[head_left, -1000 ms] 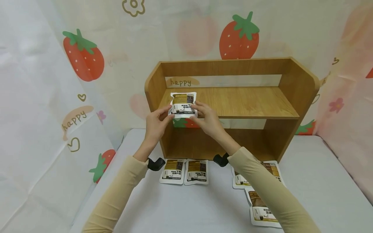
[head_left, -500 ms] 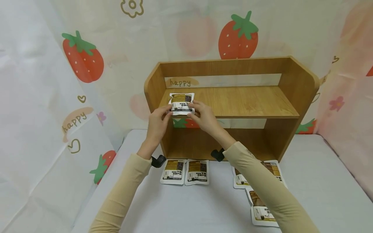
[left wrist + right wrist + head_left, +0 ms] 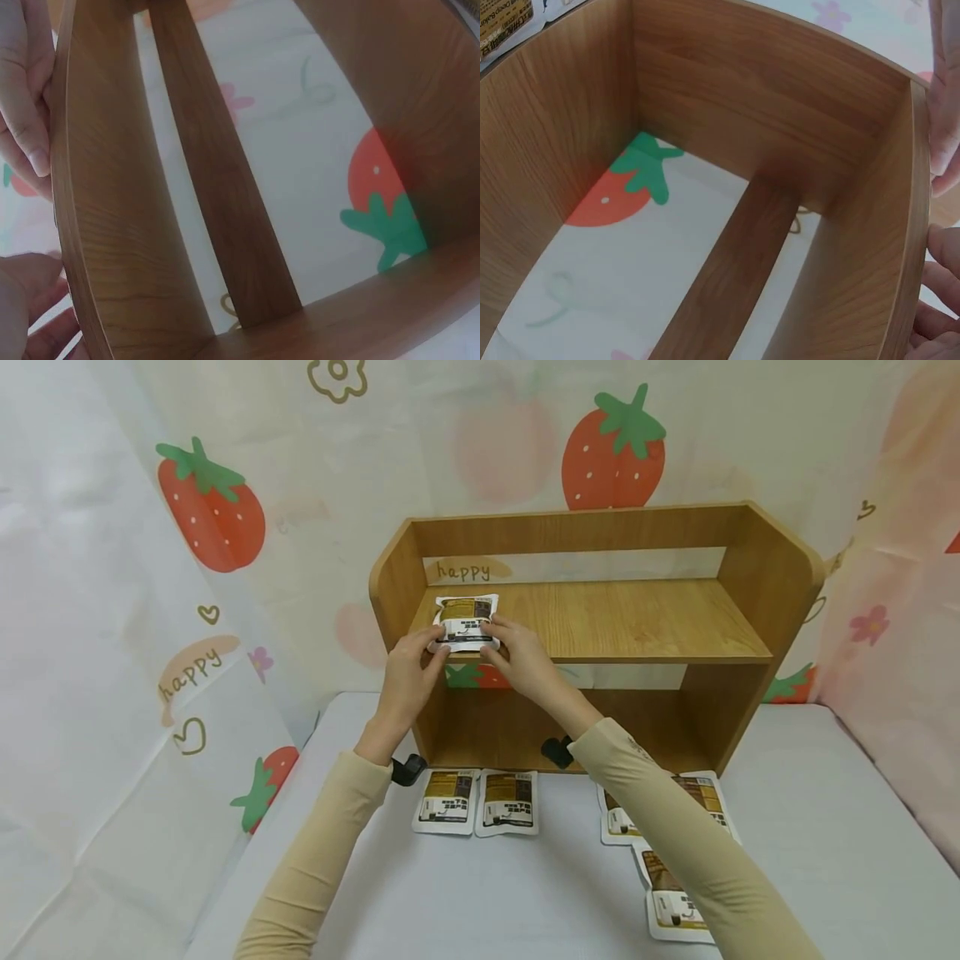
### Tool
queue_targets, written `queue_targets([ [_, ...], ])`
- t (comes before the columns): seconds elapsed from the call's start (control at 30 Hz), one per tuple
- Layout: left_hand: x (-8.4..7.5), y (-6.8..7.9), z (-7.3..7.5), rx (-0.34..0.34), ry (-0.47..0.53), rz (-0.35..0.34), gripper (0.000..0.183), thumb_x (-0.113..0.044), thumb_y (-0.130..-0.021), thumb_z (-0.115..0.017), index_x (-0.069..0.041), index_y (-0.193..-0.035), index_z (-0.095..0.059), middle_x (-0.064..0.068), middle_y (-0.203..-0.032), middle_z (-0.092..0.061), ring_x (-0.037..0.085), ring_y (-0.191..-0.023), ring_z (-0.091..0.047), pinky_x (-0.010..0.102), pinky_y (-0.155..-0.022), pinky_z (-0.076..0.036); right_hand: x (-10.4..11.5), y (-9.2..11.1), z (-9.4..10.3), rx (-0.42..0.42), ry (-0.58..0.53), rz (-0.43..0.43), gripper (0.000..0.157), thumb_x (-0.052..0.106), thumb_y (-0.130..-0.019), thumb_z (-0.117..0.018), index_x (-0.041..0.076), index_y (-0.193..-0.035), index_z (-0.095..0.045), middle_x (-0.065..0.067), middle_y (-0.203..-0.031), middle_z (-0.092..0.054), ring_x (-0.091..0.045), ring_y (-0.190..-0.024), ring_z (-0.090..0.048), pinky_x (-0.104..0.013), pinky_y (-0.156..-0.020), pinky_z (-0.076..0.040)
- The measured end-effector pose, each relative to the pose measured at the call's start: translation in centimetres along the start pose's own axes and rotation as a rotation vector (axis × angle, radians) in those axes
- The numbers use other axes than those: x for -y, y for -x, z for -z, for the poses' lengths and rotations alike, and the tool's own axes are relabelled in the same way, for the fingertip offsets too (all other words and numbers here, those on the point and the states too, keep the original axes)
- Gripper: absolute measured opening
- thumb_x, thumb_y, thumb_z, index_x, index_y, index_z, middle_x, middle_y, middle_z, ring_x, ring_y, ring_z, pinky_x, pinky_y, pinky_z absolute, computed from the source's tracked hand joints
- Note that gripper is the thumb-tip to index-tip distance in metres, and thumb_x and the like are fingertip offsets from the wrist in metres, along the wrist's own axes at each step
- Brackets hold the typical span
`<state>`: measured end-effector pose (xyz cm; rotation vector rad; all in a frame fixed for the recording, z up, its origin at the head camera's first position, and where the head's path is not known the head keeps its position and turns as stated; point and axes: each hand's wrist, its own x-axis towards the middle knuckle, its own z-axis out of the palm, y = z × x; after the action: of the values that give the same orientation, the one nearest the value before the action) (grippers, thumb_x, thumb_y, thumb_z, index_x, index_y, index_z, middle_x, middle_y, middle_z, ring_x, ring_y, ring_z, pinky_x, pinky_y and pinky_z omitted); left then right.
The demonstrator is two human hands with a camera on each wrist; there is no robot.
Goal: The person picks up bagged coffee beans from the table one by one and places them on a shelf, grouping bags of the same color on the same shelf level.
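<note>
A white-edged pouch [image 3: 467, 620] with a brown and gold label lies at the left end of the upper board of a wooden shelf [image 3: 630, 622]. My left hand [image 3: 405, 685] pinches its left front corner, and my right hand [image 3: 531, 668] pinches the right front corner. Both thumbs are at the board's front edge. Both wrist views show mostly the shelf's lower compartment [image 3: 225, 187], with fingers along one border and the held pouch out of sight.
Two similar pouches, one on the left [image 3: 446, 802] and one beside it [image 3: 507, 803], lie before the shelf. On the right, more pouches [image 3: 678, 902] are partly covered by my right sleeve. The shelf's side panels [image 3: 780, 585] rise at both ends.
The pouch and both hands have moved slightly left and back, and the pouch has come down to the upper board. The other pouches stay where they were.
</note>
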<state>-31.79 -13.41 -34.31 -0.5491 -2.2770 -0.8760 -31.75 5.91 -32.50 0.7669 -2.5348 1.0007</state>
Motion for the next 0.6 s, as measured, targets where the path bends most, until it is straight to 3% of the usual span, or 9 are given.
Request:
queue_targets([
  [0.07,0.0,-0.02,0.0,0.014,-0.02,-0.003,0.031,-0.016,-0.088,-0.064,-0.003,-0.116,-0.063,0.012,-0.119,-0.062,0.027,-0.111,-0.055,0.038,-0.093,-0.046,0.0,0.05,0.02,0.005,0.006,0.01,0.045,0.018,-0.093,-0.056,0.001,-0.134,-0.047,-0.022,-0.142,-0.038,-0.032,-0.118,-0.05,-0.037,-0.089,-0.048],
  [0.23,-0.09,-0.07,-0.05,0.049,-0.077,-0.019,0.035,-0.022,-0.09,-0.062,-0.004,-0.12,-0.061,0.013,-0.122,-0.059,0.029,-0.114,-0.052,0.041,-0.098,-0.042,-0.04,0.34,-0.05,0.016,0.05,0.037,0.046,0.018,-0.095,-0.053,0.0,-0.136,-0.043,-0.02,-0.144,-0.035,-0.034,-0.132,-0.035,-0.042,-0.104,-0.037],
  [0.6,0.15,0.02,-0.35,0.052,-0.114,-0.034,0.036,-0.024,-0.091,-0.061,-0.004,-0.12,-0.06,0.015,-0.123,-0.057,0.031,-0.114,-0.05,0.041,-0.099,-0.041,-0.05,0.5,-0.42,0.015,0.116,0.072,0.049,0.026,-0.097,-0.05,0.002,-0.138,-0.042,-0.02,-0.144,-0.036,-0.034,-0.132,-0.035,-0.047,-0.107,-0.031],
])
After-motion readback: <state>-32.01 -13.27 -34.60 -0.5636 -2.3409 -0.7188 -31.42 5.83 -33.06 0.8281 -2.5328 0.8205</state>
